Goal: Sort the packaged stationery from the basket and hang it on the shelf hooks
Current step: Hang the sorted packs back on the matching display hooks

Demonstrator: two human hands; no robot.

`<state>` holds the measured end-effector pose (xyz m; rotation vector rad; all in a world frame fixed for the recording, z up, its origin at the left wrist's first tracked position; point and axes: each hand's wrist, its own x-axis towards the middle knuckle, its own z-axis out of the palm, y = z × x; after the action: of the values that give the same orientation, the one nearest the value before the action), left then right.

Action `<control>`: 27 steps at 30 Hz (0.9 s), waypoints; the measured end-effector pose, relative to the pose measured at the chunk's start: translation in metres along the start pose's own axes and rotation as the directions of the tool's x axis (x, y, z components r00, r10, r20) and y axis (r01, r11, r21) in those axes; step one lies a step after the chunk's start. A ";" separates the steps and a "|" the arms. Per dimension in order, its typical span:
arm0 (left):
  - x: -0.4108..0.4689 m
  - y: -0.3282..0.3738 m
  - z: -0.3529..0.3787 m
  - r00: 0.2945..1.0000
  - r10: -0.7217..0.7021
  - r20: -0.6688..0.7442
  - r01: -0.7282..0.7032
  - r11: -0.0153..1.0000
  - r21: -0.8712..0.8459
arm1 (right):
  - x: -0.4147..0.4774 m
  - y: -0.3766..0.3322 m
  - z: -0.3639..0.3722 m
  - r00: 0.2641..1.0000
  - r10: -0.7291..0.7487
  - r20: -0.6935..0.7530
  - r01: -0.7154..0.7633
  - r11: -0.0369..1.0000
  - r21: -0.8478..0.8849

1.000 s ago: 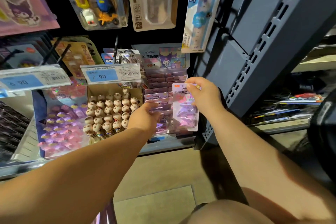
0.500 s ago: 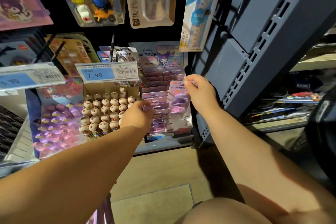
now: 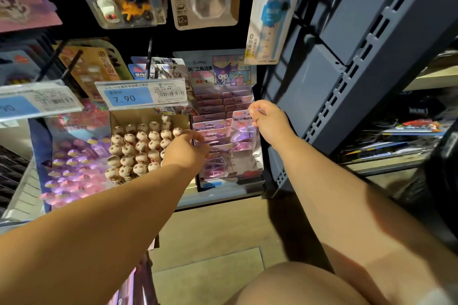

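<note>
Head view: the right hand (image 3: 269, 119) is raised at the right side of a tiered display box (image 3: 257, 166) on the shelf. Its thumb and forefinger pinch the top edge of a clip pack (image 3: 244, 132), and the other fingers are curled in. The pack hangs upright, long axis vertical, just below and left of that hand. It sits in the box's right column, in front of the matching packs stacked behind it. The left hand (image 3: 188, 152) is lower and to the left, fingers bent onto the left column (image 3: 210, 129) of packs. Whether it grips one or only steadies the row cannot be told. The right hand is nearer the pack and already has it, so the coming move is probably a short push down and back into the column, then letting go. A second ago the pack dangled clear in front of the box, lower and tilted. Now it is higher, further back and lined up with the right column. The left hand has stayed at the left column throughout. The camera has dipped a little, so the 7.90 tag (image 3: 141, 95) sits lower in the frame.
</note>
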<state>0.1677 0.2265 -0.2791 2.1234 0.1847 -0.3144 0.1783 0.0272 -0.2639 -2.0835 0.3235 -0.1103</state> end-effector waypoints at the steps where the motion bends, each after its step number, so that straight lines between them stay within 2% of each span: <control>1: 0.001 -0.001 0.000 1.000 -0.001 0.005 0.001 1.000 -0.007 | 0.001 0.001 0.001 1.000 -0.001 -0.008 0.000 1.000 -0.004; 5: 0.005 -0.005 -0.001 1.000 -0.007 0.004 0.007 1.000 -0.020 | 0.001 0.004 0.005 0.997 -0.011 -0.074 0.009 1.000 -0.028; 12: 0.002 -0.005 -0.001 1.000 0.000 0.005 0.000 0.999 -0.047 | -0.003 0.004 0.013 0.985 0.017 -0.172 -0.009 0.999 0.046; 27: -0.001 -0.001 0.000 1.000 -0.017 0.004 0.017 0.996 -0.085 | -0.011 0.011 0.009 0.990 -0.048 -0.134 0.052 0.998 0.026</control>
<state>0.1663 0.2270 -0.2790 2.0382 0.2104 -0.3145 0.1680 0.0322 -0.2771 -2.0600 0.3482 -0.2838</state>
